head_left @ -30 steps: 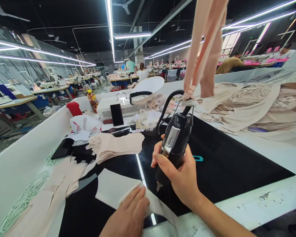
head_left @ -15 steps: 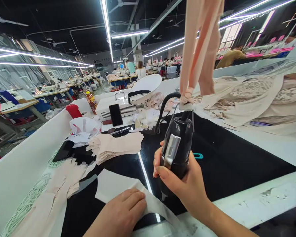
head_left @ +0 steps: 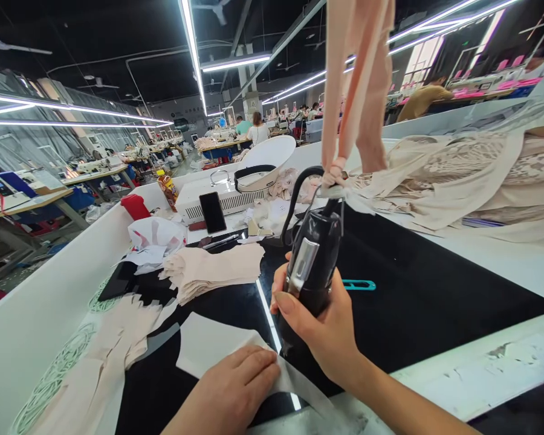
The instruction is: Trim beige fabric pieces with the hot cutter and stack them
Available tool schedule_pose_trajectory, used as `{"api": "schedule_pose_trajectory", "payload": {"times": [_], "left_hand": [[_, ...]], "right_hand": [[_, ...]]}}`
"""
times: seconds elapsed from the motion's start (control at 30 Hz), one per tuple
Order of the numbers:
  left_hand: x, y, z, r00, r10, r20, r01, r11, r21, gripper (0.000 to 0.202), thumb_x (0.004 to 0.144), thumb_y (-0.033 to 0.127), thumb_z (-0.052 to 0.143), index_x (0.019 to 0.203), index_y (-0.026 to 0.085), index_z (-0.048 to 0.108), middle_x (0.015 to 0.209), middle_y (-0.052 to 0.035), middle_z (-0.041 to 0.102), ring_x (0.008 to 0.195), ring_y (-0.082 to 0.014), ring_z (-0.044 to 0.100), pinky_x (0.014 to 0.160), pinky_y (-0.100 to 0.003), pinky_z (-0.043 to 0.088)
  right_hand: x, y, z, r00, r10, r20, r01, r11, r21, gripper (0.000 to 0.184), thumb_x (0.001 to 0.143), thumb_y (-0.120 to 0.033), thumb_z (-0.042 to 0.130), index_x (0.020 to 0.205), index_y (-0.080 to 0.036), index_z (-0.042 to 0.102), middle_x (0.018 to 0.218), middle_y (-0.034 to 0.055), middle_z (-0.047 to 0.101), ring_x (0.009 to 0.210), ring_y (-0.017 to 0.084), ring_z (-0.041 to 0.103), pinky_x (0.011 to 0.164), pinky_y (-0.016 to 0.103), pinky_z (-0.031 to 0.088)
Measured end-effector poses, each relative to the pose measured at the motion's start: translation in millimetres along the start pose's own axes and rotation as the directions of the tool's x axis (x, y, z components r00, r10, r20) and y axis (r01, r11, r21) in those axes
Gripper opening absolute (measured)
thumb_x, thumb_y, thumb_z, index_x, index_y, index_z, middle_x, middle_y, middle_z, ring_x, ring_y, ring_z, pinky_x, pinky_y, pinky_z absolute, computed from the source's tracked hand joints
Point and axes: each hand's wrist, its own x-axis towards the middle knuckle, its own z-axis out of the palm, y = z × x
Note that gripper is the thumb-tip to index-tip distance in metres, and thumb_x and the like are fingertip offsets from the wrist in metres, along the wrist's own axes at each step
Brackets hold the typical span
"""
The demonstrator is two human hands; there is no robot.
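My right hand (head_left: 315,320) is wrapped round a black handheld power tool (head_left: 315,251) with a silver plate on its side. The tool stands upright over the black tabletop (head_left: 426,284), its lower end dark and hard to make out. A black cable curves from its top, and knotted peach fabric strips (head_left: 351,90) run up from it. My left hand (head_left: 240,386) lies with its fingers flat on a pale fabric piece (head_left: 213,341). Part of that piece is under the hand, and a sheer strip trails right toward the table's front edge.
Behind lie a stack of beige cut pieces (head_left: 217,266), a phone (head_left: 212,212) and a white box (head_left: 194,199). More cut strips (head_left: 113,344) and green cord (head_left: 54,374) are at left. A teal tool (head_left: 360,284) lies right of my hand; piled lace fabric (head_left: 471,169) is beyond.
My right hand has moved a little left with the power tool, showing more of the teal tool. My left hand has shifted slightly right and stays on the fabric piece.
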Motion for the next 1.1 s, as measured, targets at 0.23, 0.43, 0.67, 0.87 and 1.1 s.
{"api": "schedule_pose_trajectory", "payload": {"times": [0.23, 0.43, 0.67, 0.87, 1.1], "left_hand": [[-2.9, -1.7, 3.1, 0.997, 0.043, -0.069, -0.039, 0.997, 0.063, 0.033, 0.115, 0.016, 0.040, 0.121, 0.010, 0.071, 0.114, -0.0075, 0.079, 0.108, -0.0179, 0.075, 0.105, -0.025, 0.059], [-8.2, -1.6, 6.6, 0.994, 0.088, -0.068, -0.076, 0.985, 0.155, 0.033, 0.115, 0.013, 0.040, 0.121, 0.011, 0.072, 0.116, -0.0055, 0.080, 0.109, -0.0163, 0.075, 0.109, -0.025, 0.056], [-10.6, -0.5, 8.7, 0.990, 0.110, -0.088, -0.086, 0.967, 0.242, 0.036, 0.117, 0.013, 0.036, 0.124, 0.013, 0.072, 0.121, -0.0015, 0.080, 0.110, -0.0154, 0.076, 0.108, -0.026, 0.056], [-10.9, -0.4, 6.5, 0.992, 0.082, -0.096, -0.058, 0.971, 0.230, 0.036, 0.116, 0.013, 0.038, 0.124, 0.014, 0.073, 0.119, -0.0029, 0.079, 0.111, -0.0159, 0.074, 0.110, -0.026, 0.056], [-13.9, -2.9, 6.2, 0.996, 0.045, -0.076, -0.033, 0.989, 0.144, 0.032, 0.114, 0.013, 0.040, 0.125, 0.013, 0.071, 0.120, -0.0082, 0.078, 0.113, -0.0192, 0.075, 0.109, -0.030, 0.060]], "right_hand": [[0.1, 9.7, 7.4, 0.997, 0.062, 0.036, -0.063, 0.998, 0.031, 0.034, 0.082, -0.027, 0.081, 0.094, -0.027, 0.049, 0.070, -0.0086, 0.056, 0.054, 0.011, 0.053, 0.049, 0.023, 0.047], [-0.3, 11.4, 8.5, 0.997, 0.068, 0.034, -0.069, 0.998, 0.011, 0.036, 0.081, -0.028, 0.083, 0.095, -0.027, 0.049, 0.069, -0.0076, 0.057, 0.054, 0.011, 0.054, 0.048, 0.022, 0.046], [-0.1, 9.4, 6.9, 1.000, 0.027, -0.005, -0.027, 0.999, -0.030, 0.034, 0.078, -0.028, 0.082, 0.094, -0.027, 0.052, 0.069, -0.0072, 0.059, 0.054, 0.011, 0.058, 0.053, 0.023, 0.051], [-0.1, 8.7, 7.4, 0.999, 0.050, -0.013, -0.051, 0.998, -0.035, 0.035, 0.078, -0.030, 0.083, 0.095, -0.026, 0.052, 0.069, -0.0071, 0.060, 0.054, 0.012, 0.059, 0.051, 0.023, 0.050], [-0.8, 6.3, 6.7, 1.000, 0.016, -0.009, -0.016, 1.000, -0.021, 0.033, 0.079, -0.026, 0.082, 0.095, -0.026, 0.054, 0.069, -0.0077, 0.061, 0.054, 0.012, 0.059, 0.053, 0.024, 0.052]]}}
